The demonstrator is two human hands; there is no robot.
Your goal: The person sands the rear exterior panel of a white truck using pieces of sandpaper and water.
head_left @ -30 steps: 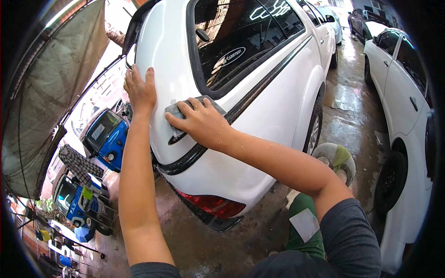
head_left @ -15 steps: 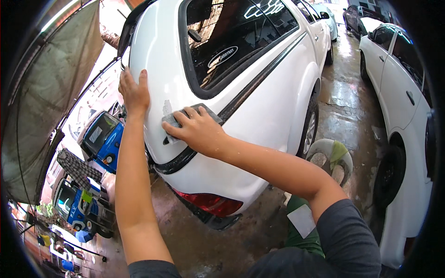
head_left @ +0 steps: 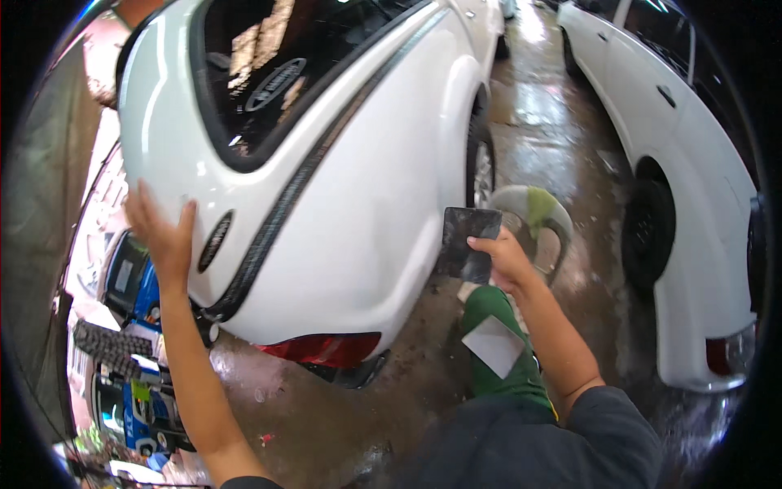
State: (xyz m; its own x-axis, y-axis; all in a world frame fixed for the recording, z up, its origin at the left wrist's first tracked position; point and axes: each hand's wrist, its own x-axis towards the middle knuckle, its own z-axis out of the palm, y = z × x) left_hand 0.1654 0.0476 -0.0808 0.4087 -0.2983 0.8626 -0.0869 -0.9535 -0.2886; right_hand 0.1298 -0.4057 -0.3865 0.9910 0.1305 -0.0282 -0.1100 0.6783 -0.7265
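Note:
My right hand [head_left: 511, 262] holds a dark grey rectangular sheet of sandpaper [head_left: 466, 226], thumb on its face and the other fingers behind it. It is out over my green-clad leg, away from the bodywork of the white car [head_left: 366, 183]. Fingers spread, my left hand [head_left: 167, 238] lies against the car's rear corner, left of a dark oval badge [head_left: 216, 241]. A black trim strip [head_left: 305, 167] slants up beside the rear side window [head_left: 273, 77]. Lower down is the red tail light [head_left: 326, 349].
A pale square sheet [head_left: 494, 346] lies on my leg. Beside the rear wheel [head_left: 482, 167] stands a round, pale tub-like thing [head_left: 550, 232] with a green patch. Another white car [head_left: 652, 106] flanks the wet floor [head_left: 529, 106] on the right. Blue vehicles [head_left: 145, 297] stand at left.
My right hand has lifted the sandpaper off the car's rear corner and moved right, turning it upright. My left hand stays against the body. The view has shifted right and down.

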